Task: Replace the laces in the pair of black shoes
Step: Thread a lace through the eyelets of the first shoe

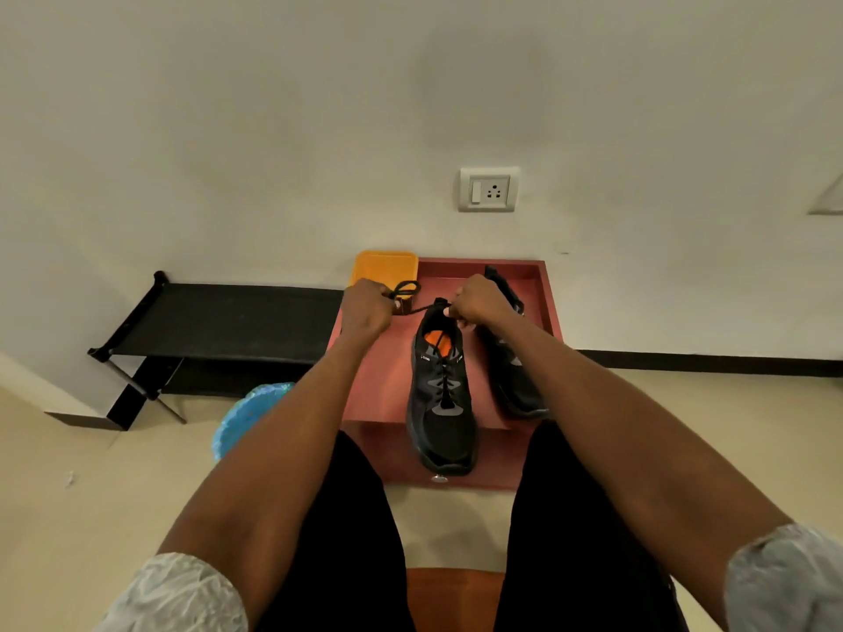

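Observation:
A black shoe (pixel 441 403) with an orange insole stands on the red low table (pixel 387 380), toe towards me and hanging over the front edge. Its black lace (pixel 417 308) runs up the eyelets and stretches between my hands above the heel end. My left hand (pixel 365 307) grips one end, and a loop of lace curls just past its fingers. My right hand (pixel 479 301) pinches the other end at the shoe's collar. The second black shoe (pixel 515 371) lies to the right, partly hidden by my right forearm.
An orange tray (pixel 385 266) sits at the table's back left corner against the white wall. A black low rack (pixel 219 321) stands to the left, with a blue bag (pixel 248 415) on the floor before it. A wall socket (pixel 488 189) is above the table.

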Tool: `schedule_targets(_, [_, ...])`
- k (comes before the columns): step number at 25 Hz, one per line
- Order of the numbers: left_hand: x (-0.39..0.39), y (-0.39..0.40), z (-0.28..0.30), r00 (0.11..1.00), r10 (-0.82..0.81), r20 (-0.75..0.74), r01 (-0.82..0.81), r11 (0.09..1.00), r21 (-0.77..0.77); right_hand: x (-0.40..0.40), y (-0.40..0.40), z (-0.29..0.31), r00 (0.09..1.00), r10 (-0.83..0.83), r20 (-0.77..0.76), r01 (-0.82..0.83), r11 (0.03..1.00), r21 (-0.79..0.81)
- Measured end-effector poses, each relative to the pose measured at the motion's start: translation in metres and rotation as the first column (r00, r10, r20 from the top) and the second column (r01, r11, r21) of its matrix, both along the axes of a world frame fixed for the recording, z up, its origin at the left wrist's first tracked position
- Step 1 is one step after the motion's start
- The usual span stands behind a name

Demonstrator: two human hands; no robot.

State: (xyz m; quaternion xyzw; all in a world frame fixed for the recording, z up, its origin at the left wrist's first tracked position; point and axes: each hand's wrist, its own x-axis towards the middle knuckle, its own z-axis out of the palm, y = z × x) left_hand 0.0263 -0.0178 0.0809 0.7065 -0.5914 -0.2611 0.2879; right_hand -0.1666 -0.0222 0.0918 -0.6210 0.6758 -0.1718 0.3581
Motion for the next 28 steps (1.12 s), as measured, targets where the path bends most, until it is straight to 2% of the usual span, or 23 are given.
schedule_targets(6, [-0.05, -0.003, -0.053, 0.991, -0.111, 0.078, 0.107, 0.993, 0.059, 0.009, -0.025, -0.027, 0.982, -0.11, 0.151, 0.103, 0.993, 0.058])
schedule_targets(8, [-0.056, -0.009, -0.062, 0.986, -0.13, 0.102, 0.122, 0.989, 0.084, 0.009, -0.031, -0.037, 0.988, -0.084, 0.126, 0.08, 0.996, 0.034])
schedule_targets(11, [-0.058, -0.017, -0.067, 0.981, -0.192, 0.017, 0.184, 0.959, 0.214, 0.01, -0.036, -0.05, 0.999, 0.029, 0.042, -0.032, 0.997, 0.067])
schedule_targets(13, [-0.053, -0.022, -0.065, 0.969, -0.242, -0.054, 0.247, 0.921, 0.301, 0.009, -0.036, -0.057, 0.997, 0.071, 0.033, -0.072, 0.997, 0.027])
schedule_targets(14, [-0.05, -0.023, -0.063, 0.967, -0.246, -0.074, 0.256, 0.922, 0.291, 0.009, -0.034, -0.061, 0.997, 0.051, 0.051, -0.05, 0.998, -0.029])
schedule_targets(16, [-0.044, -0.021, -0.06, 0.977, -0.195, -0.088, 0.208, 0.962, 0.178, 0.007, -0.031, -0.069, 0.988, -0.05, 0.143, 0.073, 0.985, -0.159])
schedule_targets(19, [-0.039, -0.011, -0.058, 0.987, -0.105, -0.119, 0.11, 0.993, 0.038, 0.0, -0.02, -0.081, 0.959, -0.179, 0.221, 0.248, 0.906, -0.343])
schedule_targets(20, [-0.037, -0.008, -0.059, 0.991, -0.087, -0.106, 0.091, 0.995, 0.029, -0.002, -0.012, -0.083, 0.972, -0.15, 0.183, 0.214, 0.888, -0.407])
schedule_targets(21, [-0.036, -0.006, -0.061, 0.993, -0.074, -0.093, 0.077, 0.996, 0.032, -0.004, -0.003, -0.087, 0.994, -0.074, 0.085, 0.106, 0.869, -0.483])
schedule_targets(22, [-0.035, -0.003, -0.065, 0.994, -0.073, -0.084, 0.076, 0.997, 0.034, -0.006, 0.005, -0.094, 0.997, 0.018, -0.078, -0.056, 0.846, -0.53])
schedule_targets(23, [-0.035, 0.0, -0.069, 0.993, -0.086, -0.083, 0.089, 0.995, 0.036, -0.007, 0.012, -0.1, 0.959, 0.108, -0.264, -0.235, 0.824, -0.516])
schedule_targets(25, [-0.036, 0.008, -0.078, 0.984, -0.147, -0.096, 0.154, 0.986, 0.064, -0.001, 0.016, -0.103, 0.829, 0.259, -0.495, -0.45, 0.836, -0.316])
schedule_targets(28, [-0.036, 0.019, -0.089, 0.978, -0.174, -0.116, 0.185, 0.979, 0.091, 0.018, 0.011, -0.096, 0.604, 0.424, -0.675, -0.552, 0.834, 0.031])
